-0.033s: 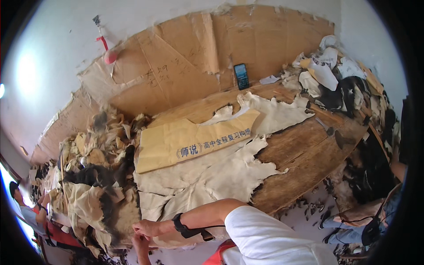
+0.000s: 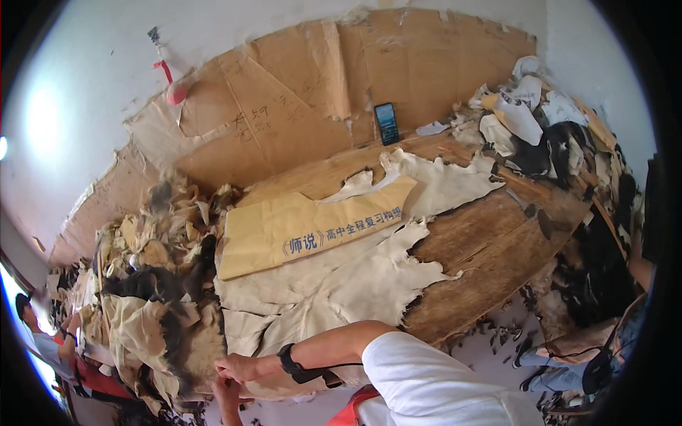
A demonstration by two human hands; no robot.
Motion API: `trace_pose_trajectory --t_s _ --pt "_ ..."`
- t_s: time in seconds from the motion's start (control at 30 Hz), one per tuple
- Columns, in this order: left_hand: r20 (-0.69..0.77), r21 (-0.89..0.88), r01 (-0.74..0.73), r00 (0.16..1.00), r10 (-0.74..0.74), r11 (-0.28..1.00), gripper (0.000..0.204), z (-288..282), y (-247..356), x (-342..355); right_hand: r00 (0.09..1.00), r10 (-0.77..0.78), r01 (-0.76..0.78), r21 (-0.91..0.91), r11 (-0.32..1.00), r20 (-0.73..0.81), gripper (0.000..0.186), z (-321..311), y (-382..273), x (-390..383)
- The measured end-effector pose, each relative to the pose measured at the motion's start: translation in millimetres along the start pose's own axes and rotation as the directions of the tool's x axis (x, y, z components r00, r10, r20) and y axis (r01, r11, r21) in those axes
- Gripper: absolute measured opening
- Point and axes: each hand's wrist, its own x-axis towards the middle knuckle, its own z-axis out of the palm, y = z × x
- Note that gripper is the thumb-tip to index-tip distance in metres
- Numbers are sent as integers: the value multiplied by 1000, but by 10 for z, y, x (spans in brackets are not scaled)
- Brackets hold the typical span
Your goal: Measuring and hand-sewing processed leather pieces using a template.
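Observation:
My right hand [image 2: 237,368] reaches across to the lower left, a black band round its wrist. Its fingers are closed in a pinch. Just below it is my left hand [image 2: 226,392], fingers curled and close to the right hand's. Both are at the near left edge of a pale animal hide [image 2: 355,284]; what they pinch is too small to make out. The hide lies spread on a brown wooden board [image 2: 483,263], its edges ragged with dark hair. On top of it rests a yellow-brown paper pattern [image 2: 263,231] with a curved cutout and printed blue characters.
Fur and hide scraps are heaped at left [image 2: 142,284]; more scraps and paper [image 2: 522,117] lie at back right. A phone [image 2: 387,123] leans on the cardboard [image 2: 298,92] along the wall. One person [image 2: 53,348] is at far left; another person's legs [image 2: 568,376] show at right.

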Motion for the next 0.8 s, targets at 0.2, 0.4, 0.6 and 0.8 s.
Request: trace_pose_trajectory --t_s 0.2,0.4,0.6,0.8 --pt "32 101 -4 999 0 995 15 5 -124 25 978 -149 126 -158 979 -146 10 2 91 -49" --pt "42 151 -66 997 60 986 16 -18 -210 18 961 -169 128 -193 973 -220 10 -51 -10 -246" --pt "33 124 -49 998 45 991 10 -7 -133 39 966 -166 118 -230 966 -199 14 -274 -241 -633" --pt "0 82 -60 998 60 995 9 32 -69 22 951 -119 41 -264 964 -285 17 -536 -369 -1104"
